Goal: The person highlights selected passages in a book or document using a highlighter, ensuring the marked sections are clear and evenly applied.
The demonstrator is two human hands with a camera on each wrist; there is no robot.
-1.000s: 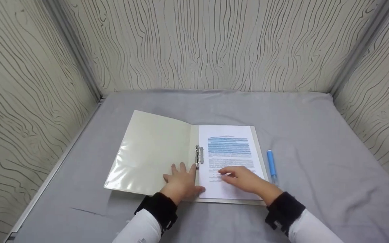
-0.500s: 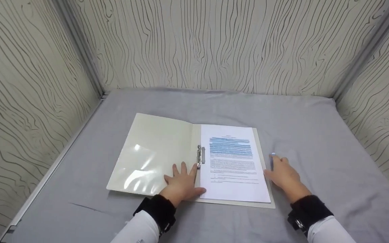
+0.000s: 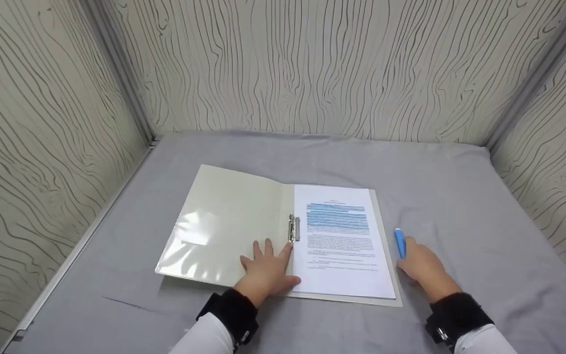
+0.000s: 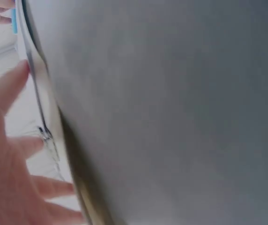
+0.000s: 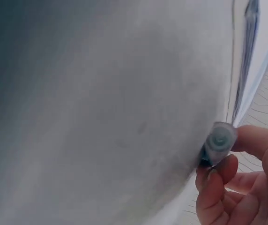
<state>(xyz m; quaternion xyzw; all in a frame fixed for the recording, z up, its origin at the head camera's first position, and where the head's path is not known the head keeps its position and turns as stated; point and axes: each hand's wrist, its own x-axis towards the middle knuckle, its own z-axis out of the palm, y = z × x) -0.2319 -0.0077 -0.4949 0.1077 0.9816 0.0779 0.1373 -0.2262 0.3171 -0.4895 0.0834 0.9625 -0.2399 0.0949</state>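
Observation:
An off-white ring binder folder (image 3: 229, 216) lies open on the grey cloth. On its right side sits a printed sheet of paper (image 3: 337, 280), its upper lines marked in blue. My left hand (image 3: 266, 270) rests with spread fingers on the folder near the metal clip (image 3: 291, 228), thumb over the paper's lower left edge. To the right of the folder, my right hand (image 3: 423, 265) pinches a blue highlighter (image 3: 400, 242) between thumb and fingers. One end of the highlighter (image 5: 219, 139) faces the camera in the right wrist view.
A grey cloth (image 3: 460, 206) covers the table, with wrinkles at the right. Wood-grain patterned panels (image 3: 312, 69) enclose it at the back and both sides, joined by grey posts (image 3: 121, 73).
My right hand has moved right from above the paper to the highlighter beside the folder and taken hold of it. My left hand has stayed on the folder.

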